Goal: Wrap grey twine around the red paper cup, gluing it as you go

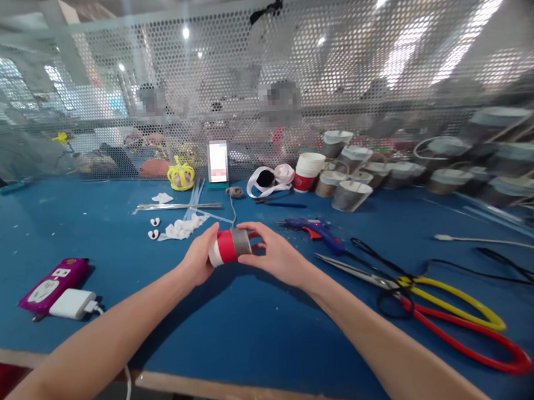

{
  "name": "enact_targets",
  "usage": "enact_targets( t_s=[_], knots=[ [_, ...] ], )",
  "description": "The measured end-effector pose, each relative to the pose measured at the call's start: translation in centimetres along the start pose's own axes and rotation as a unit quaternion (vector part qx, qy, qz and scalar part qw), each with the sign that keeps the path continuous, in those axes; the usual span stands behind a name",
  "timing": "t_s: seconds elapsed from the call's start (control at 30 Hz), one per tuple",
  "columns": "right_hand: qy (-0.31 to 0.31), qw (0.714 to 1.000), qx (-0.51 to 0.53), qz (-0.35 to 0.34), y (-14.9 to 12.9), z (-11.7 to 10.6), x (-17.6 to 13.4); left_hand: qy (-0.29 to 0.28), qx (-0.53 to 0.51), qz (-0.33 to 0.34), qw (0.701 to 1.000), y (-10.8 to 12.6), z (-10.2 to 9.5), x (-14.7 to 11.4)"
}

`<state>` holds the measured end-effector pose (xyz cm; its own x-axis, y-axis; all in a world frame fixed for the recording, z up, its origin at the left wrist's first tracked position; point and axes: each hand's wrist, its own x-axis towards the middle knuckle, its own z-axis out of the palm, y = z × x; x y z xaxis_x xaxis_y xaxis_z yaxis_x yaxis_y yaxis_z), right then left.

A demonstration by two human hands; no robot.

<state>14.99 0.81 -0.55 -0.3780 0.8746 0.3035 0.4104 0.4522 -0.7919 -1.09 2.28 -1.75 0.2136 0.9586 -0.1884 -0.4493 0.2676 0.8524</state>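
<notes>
A red and white paper cup [227, 247] lies tilted on its side between my hands, just above the blue table. Grey yarn [241, 241] wraps the end toward the right. My left hand [199, 256] grips the cup at its white end. On the other side, my right hand [274, 251] holds the yarn-wrapped end between thumb and fingers. From the cup a grey strand runs back to a small bundle of grey yarn [235, 192].
A glue gun [316, 230] and large scissors [403, 288] lie on the right. Stacked paper cups [308, 171] and several grey-wrapped cups [352, 195] stand behind. A phone [218, 162] stands before the perforated screen [222, 64]. To the left are a purple pouch [57, 282] and white charger [73, 303].
</notes>
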Motion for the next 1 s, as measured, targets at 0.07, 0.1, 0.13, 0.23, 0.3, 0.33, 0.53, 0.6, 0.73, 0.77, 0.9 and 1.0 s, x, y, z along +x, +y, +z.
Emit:
enact_targets(
  t_s=[0.07,0.1,0.13,0.23,0.3,0.33,0.53,0.6,0.73,0.77,0.9,1.0],
  knots=[
    [0.01,0.998,-0.038,-0.046,-0.1,0.2,-0.1,-0.004,-0.008,-0.029,1.0,0.2,-0.1,0.3],
    [0.011,0.997,-0.045,-0.06,-0.1,0.3,-0.1,-0.004,-0.013,-0.034,0.999,0.2,-0.1,0.3],
    [0.013,0.997,-0.04,-0.06,-0.1,0.3,-0.1,-0.002,-0.015,-0.029,0.999,0.2,-0.1,0.3],
    [0.021,1.0,0.012,0.007,0.1,0.2,0.0,0.0,0.001,0.028,1.0,-0.1,0.1,-0.1],
    [0.019,0.999,0.024,0.044,0.3,0.0,0.2,-0.01,0.021,0.061,0.998,-0.4,0.1,-0.3],
    [0.014,0.998,0.022,0.049,0.4,-0.1,0.2,-0.017,0.028,0.072,0.997,-0.5,0.1,-0.4],
    [0.012,0.999,-0.009,0.034,0.4,0.1,0.0,-0.047,0.031,0.024,0.998,-0.4,-0.2,-0.1],
    [0.013,0.999,-0.032,0.022,0.3,0.2,-0.2,-0.04,0.015,-0.022,0.999,0.0,-0.1,0.0],
    [0.008,0.997,-0.072,-0.004,0.0,0.2,-0.4,-0.047,-0.016,-0.09,0.995,0.6,0.2,0.0],
    [0.006,0.997,-0.078,-0.01,0.0,0.2,-0.4,-0.049,-0.017,-0.098,0.994,0.6,0.2,0.0],
    [0.001,0.994,-0.105,-0.036,-0.1,0.4,-0.5,-0.055,-0.001,-0.096,0.994,0.7,0.0,0.1],
    [0.002,0.989,-0.129,-0.073,-0.3,0.5,-0.6,-0.064,0.016,-0.087,0.994,0.8,-0.3,0.2]
  ],
)
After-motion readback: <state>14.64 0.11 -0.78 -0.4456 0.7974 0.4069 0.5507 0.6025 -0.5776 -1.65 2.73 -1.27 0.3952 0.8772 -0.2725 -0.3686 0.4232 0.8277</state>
